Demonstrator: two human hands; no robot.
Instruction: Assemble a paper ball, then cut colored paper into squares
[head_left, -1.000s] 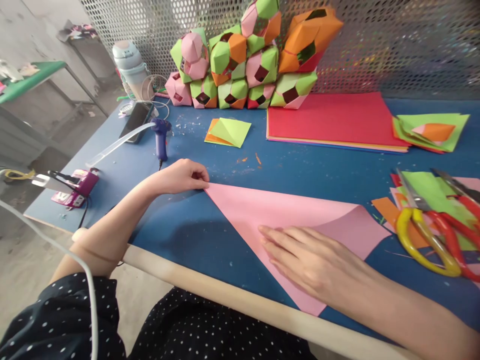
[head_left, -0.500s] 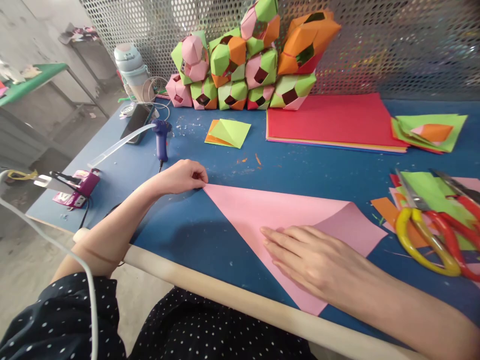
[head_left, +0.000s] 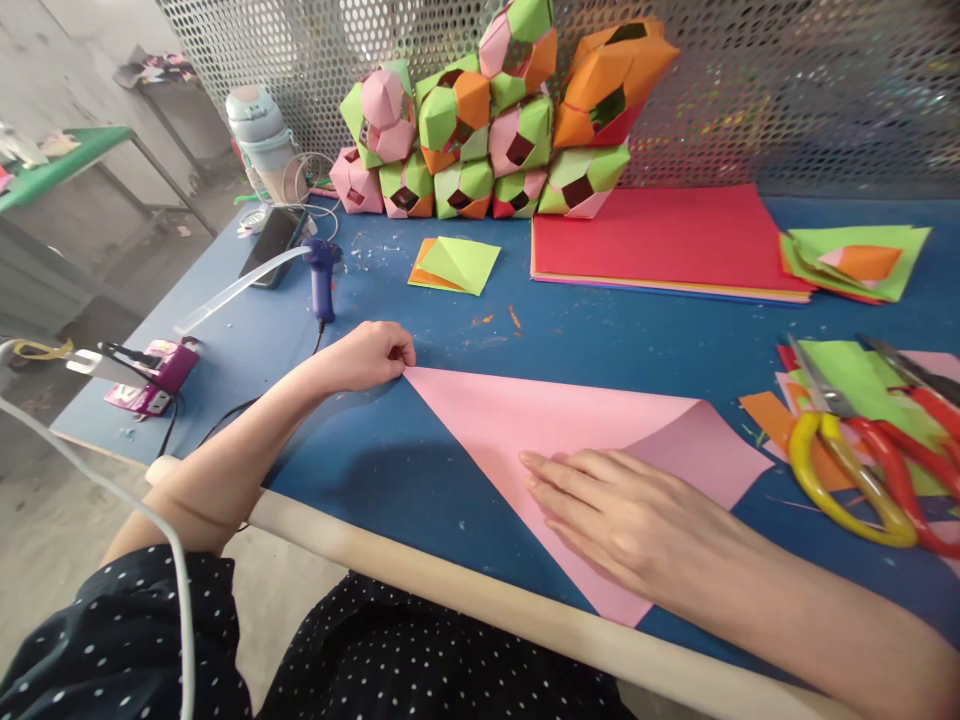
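Observation:
A sheet of pink paper (head_left: 480, 410) lies on the table, folded over into a large triangle, with a single-layer corner sticking out at right. My left hand (head_left: 367, 355) is closed at the triangle's far left tip, fingers curled, thumb and fingertips pinching the point. Across the lower middle of the sheet my right hand (head_left: 615, 515) rests flat, fingers stretched out and pointing left. The palm side and part of the paper under it are hidden.
Scissors with yellow handles (head_left: 814, 470) and a red-handled pair (head_left: 892, 470) lie on paper scraps at right. A glue gun (head_left: 322, 280) stands at left, near a purple power strip (head_left: 161, 375). Red paper sheets (head_left: 660, 240) and stacked paper shapes (head_left: 457, 120) line the back.
Both hands and the pink paper hold almost the same place. The whole view has shifted very slightly.

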